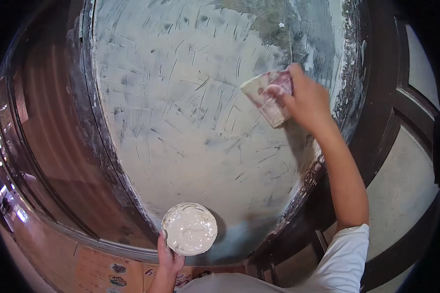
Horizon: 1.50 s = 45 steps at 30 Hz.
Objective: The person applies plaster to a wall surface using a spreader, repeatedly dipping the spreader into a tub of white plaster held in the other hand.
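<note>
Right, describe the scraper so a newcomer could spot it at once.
Start with the large, pale, smeared panel. In front of its right side, the right hand grips the scraper. Unlike the round container of whitish paste in the left hand, it is flat, roughly wedge-shaped and blotched reddish-purple.

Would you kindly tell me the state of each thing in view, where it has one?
Right hand: gripping the spreader
Spreader: smeared
Left hand: holding the container
Container: open, well filled
Paste: white, wet-looking
Panel: mostly coated, streaked, darker patch toward top right
Dark border: flecked white
</note>
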{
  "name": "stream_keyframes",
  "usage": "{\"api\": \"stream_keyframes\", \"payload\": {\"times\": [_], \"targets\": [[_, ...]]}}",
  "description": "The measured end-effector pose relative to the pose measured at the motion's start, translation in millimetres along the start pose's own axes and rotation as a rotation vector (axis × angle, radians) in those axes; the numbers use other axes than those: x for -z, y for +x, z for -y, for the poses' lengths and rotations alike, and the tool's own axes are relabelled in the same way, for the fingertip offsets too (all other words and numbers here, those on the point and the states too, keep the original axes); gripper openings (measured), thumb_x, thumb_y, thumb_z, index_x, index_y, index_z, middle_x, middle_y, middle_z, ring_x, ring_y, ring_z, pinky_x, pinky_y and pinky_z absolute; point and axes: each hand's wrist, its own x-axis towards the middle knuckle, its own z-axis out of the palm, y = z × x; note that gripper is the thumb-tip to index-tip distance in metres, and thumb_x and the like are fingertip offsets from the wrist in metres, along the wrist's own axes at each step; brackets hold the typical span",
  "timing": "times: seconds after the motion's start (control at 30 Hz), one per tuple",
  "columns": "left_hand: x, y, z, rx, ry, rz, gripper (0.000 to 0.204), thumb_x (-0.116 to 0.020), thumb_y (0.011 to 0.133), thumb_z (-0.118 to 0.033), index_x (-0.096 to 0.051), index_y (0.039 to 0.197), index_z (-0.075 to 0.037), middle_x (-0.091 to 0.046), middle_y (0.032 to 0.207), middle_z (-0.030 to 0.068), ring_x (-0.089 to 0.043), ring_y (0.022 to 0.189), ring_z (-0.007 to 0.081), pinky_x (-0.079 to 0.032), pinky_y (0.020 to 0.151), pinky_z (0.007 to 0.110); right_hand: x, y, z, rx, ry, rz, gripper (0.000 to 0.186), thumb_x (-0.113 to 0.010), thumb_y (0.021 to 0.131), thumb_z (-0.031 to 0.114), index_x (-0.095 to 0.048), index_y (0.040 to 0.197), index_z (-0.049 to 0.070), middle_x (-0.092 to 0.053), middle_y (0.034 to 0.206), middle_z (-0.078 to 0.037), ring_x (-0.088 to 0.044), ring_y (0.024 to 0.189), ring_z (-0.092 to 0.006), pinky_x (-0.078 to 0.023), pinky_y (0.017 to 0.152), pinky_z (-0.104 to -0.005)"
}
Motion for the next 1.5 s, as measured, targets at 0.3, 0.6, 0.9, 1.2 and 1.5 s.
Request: {"api": "stream_keyframes", "payload": {"times": [0.3, 0.6, 0.9, 1.2, 1.5], "targets": [[3, 2, 4, -0.009, -0.020, 0.030, 0.056, -0.038, 0.103, -0.044, -0.045, 0.142, -0.004, -0.055, 0.139, 0.0150, -0.057, 0.125, 0.0296, -0.047, 0.106, 0.043, 32, 13, -25, -0.101, 0.135, -0.299, 0.044, -0.062, 0.091, 0.048, -0.053, 0.109, 0.009, -0.070, 0.094, -0.018, -0.067, 0.088, -0.0412, -0.050, 0.074, -0.0477], [4, -3, 11, -0.007, -0.058, 0.030, 0.057, -0.039, 0.103, -0.044, -0.045, 0.143, -0.005, -0.055, 0.140, 0.0157, -0.057, 0.125, 0.0313, -0.046, 0.107, 0.046, -22, 7, 78, 0.386, 0.103, -0.057, 0.031, -0.069, 0.085, 0.034, -0.055, 0.098, 0.009, -0.067, 0.081, -0.010, -0.067, 0.076, -0.0334, -0.051, 0.065, -0.0454], [21, -22, -4, -0.092, -0.060, -0.072, 0.057, -0.036, 0.104, -0.045, -0.042, 0.145, -0.006, -0.054, 0.141, 0.0146, -0.056, 0.125, 0.0308, -0.046, 0.107, 0.045, -27, 31, 87, 0.335, -0.226, -0.166, 0.013, -0.062, 0.087, 0.021, -0.057, 0.088, 0.009, -0.066, 0.074, -0.008, -0.069, 0.069, -0.0277, -0.051, 0.060, -0.0435], [28, -39, -25, -0.101, -0.065, -0.060, 0.055, -0.038, 0.103, -0.043, -0.045, 0.143, -0.006, -0.055, 0.140, 0.0139, -0.057, 0.124, 0.0298, -0.048, 0.105, 0.044, 17, 49, 55, 0.121, -0.182, -0.308, 0.029, -0.059, 0.094, 0.038, -0.055, 0.099, 0.010, -0.069, 0.086, -0.011, -0.067, 0.078, -0.0356, -0.051, 0.064, -0.0463], [25, -46, -32, -0.079, -0.075, -0.054, 0.054, -0.042, 0.103, -0.041, -0.046, 0.142, -0.004, -0.056, 0.139, 0.0149, -0.058, 0.123, 0.0302, -0.047, 0.106, 0.045, -28, 22, 105, 0.347, -0.090, -0.127, 0.031, -0.061, 0.092, 0.039, -0.053, 0.097, 0.009, -0.068, 0.088, -0.010, -0.067, 0.080, -0.0331, -0.050, 0.065, -0.0478]]}}
